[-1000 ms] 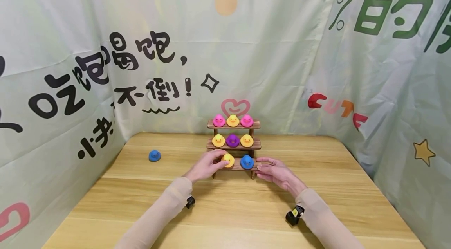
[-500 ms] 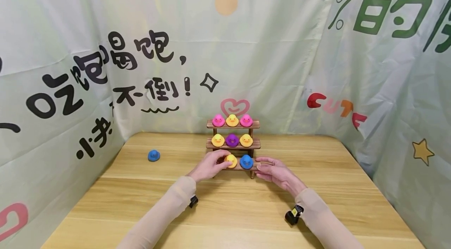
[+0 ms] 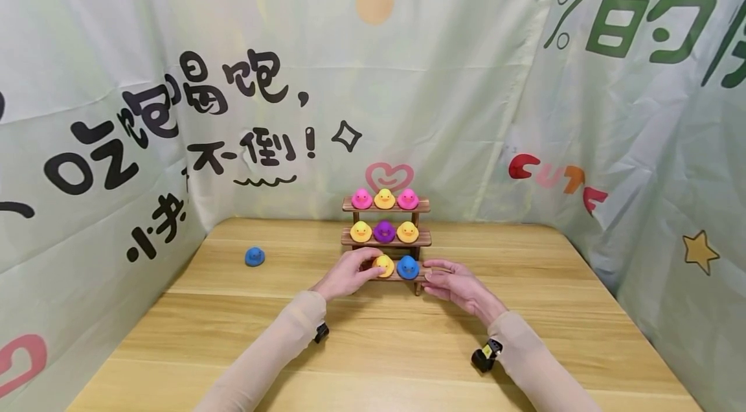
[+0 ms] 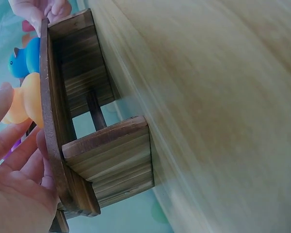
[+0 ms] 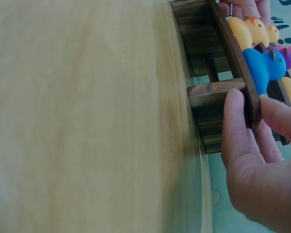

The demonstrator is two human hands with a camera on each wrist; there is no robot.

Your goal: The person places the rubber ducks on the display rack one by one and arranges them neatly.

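A three-tier wooden display stand (image 3: 424, 238) holds rubber ducks facing me. On its bottom shelf, the left hand (image 3: 348, 274) pinches a yellow rubber duck (image 3: 383, 265), thumb in front and fingers behind it. Right beside that duck sits a blue rubber duck (image 3: 408, 267). The right hand (image 3: 463, 289) grips the right end of the bottom shelf; in the right wrist view its thumb (image 5: 280, 114) is on top near the blue duck and other fingers lie underneath. The left end of the bottom shelf is partly hidden by the left hand in the head view.
Two pink ducks flank a yellow duck (image 3: 384, 199) on the top shelf. A purple duck (image 3: 384, 231) sits between two yellow ones on the middle shelf. Another blue duck (image 3: 254, 256) stands alone at the table's left. A printed cloth (image 3: 454, 107) hangs behind the wooden table (image 3: 396, 360).
The left hand has slid the yellow duck a little to the right along the bottom shelf, up close to the blue duck. The right hand has stayed at the shelf's end.
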